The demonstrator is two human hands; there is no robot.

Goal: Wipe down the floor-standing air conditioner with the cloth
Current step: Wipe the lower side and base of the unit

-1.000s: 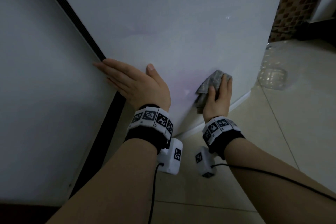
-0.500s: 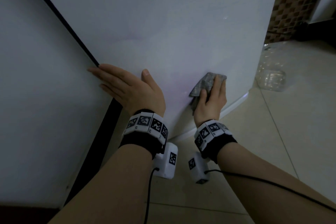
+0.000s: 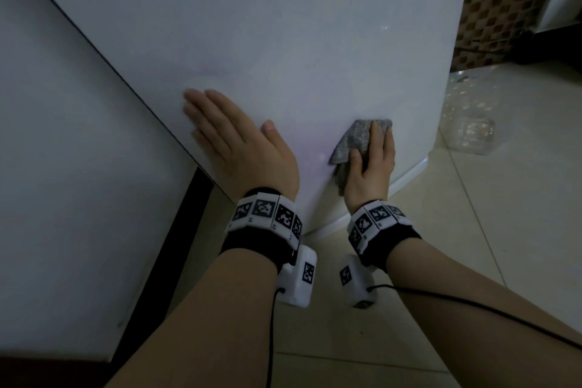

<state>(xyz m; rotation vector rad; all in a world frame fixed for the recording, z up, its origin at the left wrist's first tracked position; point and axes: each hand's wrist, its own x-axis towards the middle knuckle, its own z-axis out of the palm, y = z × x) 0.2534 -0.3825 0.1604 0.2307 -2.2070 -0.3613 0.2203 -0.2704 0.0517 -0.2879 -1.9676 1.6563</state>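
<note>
Air conditioner point(image 3: 315, 41): white curved body standing on the floor, its lower front being wiped.
Left hand point(image 3: 239, 148): flat, fingers straight, braced on the panel; the fingertips now lie inside its left edge, no longer across it.
Right hand point(image 3: 371, 167): fingers straight, pressing the cloth.
Cloth point(image 3: 352, 138): grey, just above the base rim, shifted slightly left; the lower band looks still in progress.

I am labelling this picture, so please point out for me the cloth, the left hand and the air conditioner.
cloth point(image 3: 354, 138): head view, grey fold beside the fingers.
left hand point(image 3: 248, 151): head view, back of the hand.
air conditioner point(image 3: 283, 41): head view, bare white front panel.
</note>
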